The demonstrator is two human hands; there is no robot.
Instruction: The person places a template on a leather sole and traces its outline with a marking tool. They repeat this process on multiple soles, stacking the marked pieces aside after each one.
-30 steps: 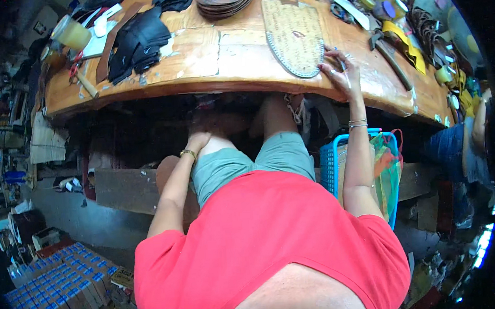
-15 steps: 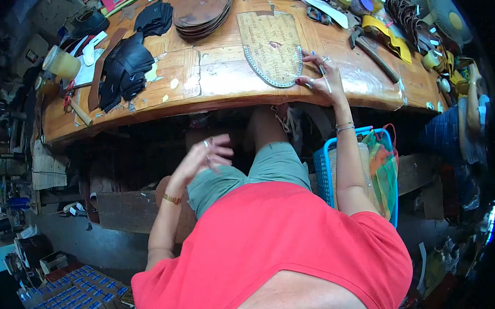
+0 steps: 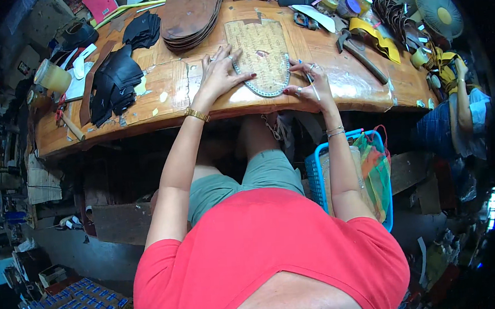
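Observation:
A tan, rounded-end flat piece (image 3: 259, 52) lies on the wooden table, with printing across it and a row of small pale marks or holes along its curved edge. Spread over its left side, my left hand (image 3: 220, 71) is open, its fingers resting on the edge and the tabletop. At the lower right edge, my right hand (image 3: 311, 85) is closed around a slim pale pen-like tool (image 3: 315, 92). Its thumb and forefinger touch the piece's rim. The tool's tip is hard to make out.
Stacked brown leather pieces (image 3: 191, 16) and black leather pieces (image 3: 113, 83) lie to the left. A hammer (image 3: 363, 59) and a yellow strip (image 3: 375, 38) are at the right. A blue basket (image 3: 315, 173) stands beside my right arm. Another person's arm (image 3: 463, 93) shows far right.
My left hand has risen from above my lap onto the left side of the tan piece. My right hand stays at its right edge.

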